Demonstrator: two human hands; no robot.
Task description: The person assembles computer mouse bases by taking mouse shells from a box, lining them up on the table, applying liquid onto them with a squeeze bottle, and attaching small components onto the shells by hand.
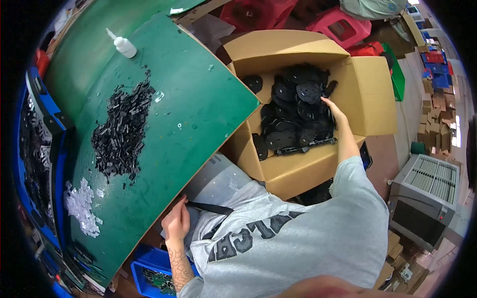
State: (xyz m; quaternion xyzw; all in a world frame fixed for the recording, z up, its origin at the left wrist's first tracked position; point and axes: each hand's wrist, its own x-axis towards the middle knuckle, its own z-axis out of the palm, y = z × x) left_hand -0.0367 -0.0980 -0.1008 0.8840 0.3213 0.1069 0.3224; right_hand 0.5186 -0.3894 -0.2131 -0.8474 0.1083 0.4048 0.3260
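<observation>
Touching the rim of a black disc (309, 93), the right hand (335, 109) has its fingers extended inside the open cardboard box (375, 94); I cannot tell whether they grip it. That disc lies atop other black parts (280, 140) in the box, beside the green table (223, 99). The 2 hands are well apart. By the table's near edge, the left hand (176, 221) is curled mostly closed, its fingertips at the end of a black strip (211, 206); a firm hold cannot be made out.
</observation>
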